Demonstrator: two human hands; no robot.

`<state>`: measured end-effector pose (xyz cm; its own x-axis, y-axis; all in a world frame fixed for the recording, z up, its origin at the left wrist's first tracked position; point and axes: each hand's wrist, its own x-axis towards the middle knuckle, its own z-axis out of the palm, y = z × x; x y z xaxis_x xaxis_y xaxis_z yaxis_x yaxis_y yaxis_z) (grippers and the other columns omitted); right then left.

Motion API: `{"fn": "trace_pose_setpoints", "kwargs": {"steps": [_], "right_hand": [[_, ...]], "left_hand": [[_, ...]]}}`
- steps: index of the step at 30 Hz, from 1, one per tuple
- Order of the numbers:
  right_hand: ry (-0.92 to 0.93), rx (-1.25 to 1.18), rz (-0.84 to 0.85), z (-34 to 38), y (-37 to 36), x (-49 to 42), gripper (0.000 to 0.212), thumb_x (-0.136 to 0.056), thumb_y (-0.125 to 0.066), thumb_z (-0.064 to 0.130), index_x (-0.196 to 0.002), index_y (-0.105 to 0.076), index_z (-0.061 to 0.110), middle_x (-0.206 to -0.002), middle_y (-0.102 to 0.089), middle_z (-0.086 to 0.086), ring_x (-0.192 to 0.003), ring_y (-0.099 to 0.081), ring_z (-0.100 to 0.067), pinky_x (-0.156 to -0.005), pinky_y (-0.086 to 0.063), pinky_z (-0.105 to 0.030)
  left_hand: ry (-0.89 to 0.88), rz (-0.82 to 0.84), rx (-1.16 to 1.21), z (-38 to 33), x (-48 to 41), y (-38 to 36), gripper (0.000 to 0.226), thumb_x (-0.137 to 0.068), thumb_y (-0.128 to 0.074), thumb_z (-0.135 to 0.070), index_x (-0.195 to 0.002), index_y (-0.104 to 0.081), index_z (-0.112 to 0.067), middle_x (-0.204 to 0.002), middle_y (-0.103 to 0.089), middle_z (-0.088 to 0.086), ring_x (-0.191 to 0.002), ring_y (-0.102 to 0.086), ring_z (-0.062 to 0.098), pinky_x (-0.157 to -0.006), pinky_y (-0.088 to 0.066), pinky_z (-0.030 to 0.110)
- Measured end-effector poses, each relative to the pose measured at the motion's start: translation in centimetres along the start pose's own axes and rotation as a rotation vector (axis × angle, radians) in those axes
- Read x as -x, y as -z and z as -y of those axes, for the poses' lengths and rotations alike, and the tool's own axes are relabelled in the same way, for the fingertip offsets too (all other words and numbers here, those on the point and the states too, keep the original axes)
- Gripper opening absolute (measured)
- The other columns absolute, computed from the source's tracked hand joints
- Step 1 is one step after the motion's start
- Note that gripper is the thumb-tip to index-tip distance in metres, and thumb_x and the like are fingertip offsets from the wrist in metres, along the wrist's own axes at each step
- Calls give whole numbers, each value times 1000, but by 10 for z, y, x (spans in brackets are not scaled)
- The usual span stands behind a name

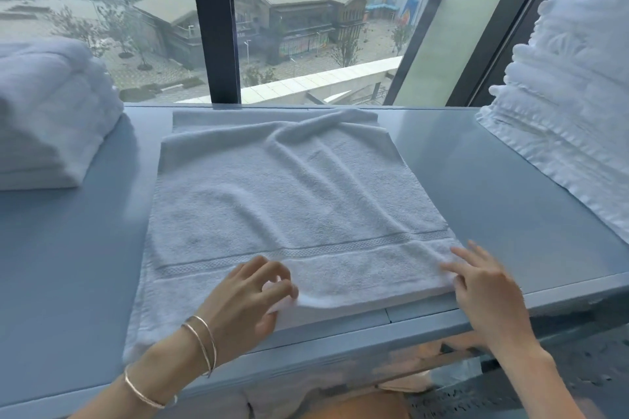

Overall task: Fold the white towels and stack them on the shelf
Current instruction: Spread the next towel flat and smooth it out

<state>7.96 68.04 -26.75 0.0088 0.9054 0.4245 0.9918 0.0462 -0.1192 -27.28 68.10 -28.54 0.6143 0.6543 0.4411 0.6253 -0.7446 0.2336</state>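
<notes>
1. Towel [299, 201] hem at 6 o'clock is pinched by the left hand [245, 303], fingers curled round the edge; the right hand [486, 289] rests at 5 o'clock, fingers straight and spread.
2. It is laid on the shelf [459, 180], apparently doubled once, with wrinkles at 12 o'clock unsmoothed.
3. A folded stack [51, 119] is seen at 9 o'clock and a looser pile [571, 95] at 2 o'clock, which is judged as yet unfolded.

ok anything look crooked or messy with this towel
Yes: the towel is folded unevenly. Its top layer sits skewed off the lower one, and a raised crease bunches up at the far edge.
</notes>
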Motion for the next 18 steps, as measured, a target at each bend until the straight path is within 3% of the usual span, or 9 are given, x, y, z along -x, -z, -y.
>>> {"fn": "trace_pose_setpoints", "kwargs": {"steps": [4,6,8,10,11,13,15,17,18], "right_hand": [[285,-420,88,92,-12,-18,20,-86,-58,14,-101,-71,16,-118,-64,-3,-123,-51,-21,-99,-42,-37],[338,-364,283,121,-29,-23,45,-89,-35,45,-122,-60,27,-137,-51,-1,-135,-36,-20,-109,-29,-45],[337,-201,470,125,-43,-26,70,-79,-4,72,-139,-29,47,-154,-18,10,-144,-6,-15,-114,-4,-49],[329,-98,516,116,-48,-25,75,-64,24,79,-133,-1,63,-151,9,26,-142,15,-10,-111,10,-49],[322,-79,525,114,-46,-25,72,-61,29,78,-128,6,67,-146,17,30,-140,21,-9,-110,13,-50],[307,-64,570,113,-41,-24,68,-58,33,77,-122,12,72,-141,25,33,-136,27,-6,-109,16,-51],[304,-56,613,115,-38,-23,68,-57,32,78,-122,11,72,-138,28,36,-134,29,-4,-109,16,-51],[295,-81,672,116,-33,-25,68,-62,16,82,-126,-2,70,-141,14,37,-135,20,-1,-109,12,-53],[289,-107,697,117,-27,-30,62,-69,0,79,-127,-16,66,-139,-4,36,-136,7,1,-110,5,-54]], "left_hand": [[100,48,-89,0,7,12,47,-45,-66,-15,-80,-36,-21,-75,-50,-5,-67,-42,13,-59,-36,21],[113,119,-201,1,11,19,58,-35,-73,-16,-77,-34,-22,-68,-50,-6,-58,-48,16,-50,-37,20],[125,200,-286,9,21,30,68,-27,-79,-20,-76,-33,-23,-64,-51,-7,-52,-51,15,-41,-30,16],[139,247,-329,21,36,43,73,-22,-81,-21,-74,-30,-26,-62,-50,-9,-50,-50,11,-38,-18,11],[154,259,-319,28,46,49,73,-23,-81,-20,-74,-30,-27,-63,-49,-11,-52,-48,9,-37,-20,12],[192,271,-232,35,62,58,61,-34,-75,-16,-75,-32,-29,-67,-47,-14,-62,-41,3,-38,-34,16],[307,322,-79,39,74,68,41,-52,-61,-13,-81,-38,-32,-75,-47,-16,-73,-40,2,-51,-45,20],[468,542,169,39,73,90,29,-64,-52,-19,-84,-46,-39,-85,-49,-18,-82,-45,-4,-71,-44,15],[496,653,278,38,68,101,26,-68,-55,-22,-84,-50,-42,-88,-50,-18,-85,-48,-5,-76,-42,12]]}}
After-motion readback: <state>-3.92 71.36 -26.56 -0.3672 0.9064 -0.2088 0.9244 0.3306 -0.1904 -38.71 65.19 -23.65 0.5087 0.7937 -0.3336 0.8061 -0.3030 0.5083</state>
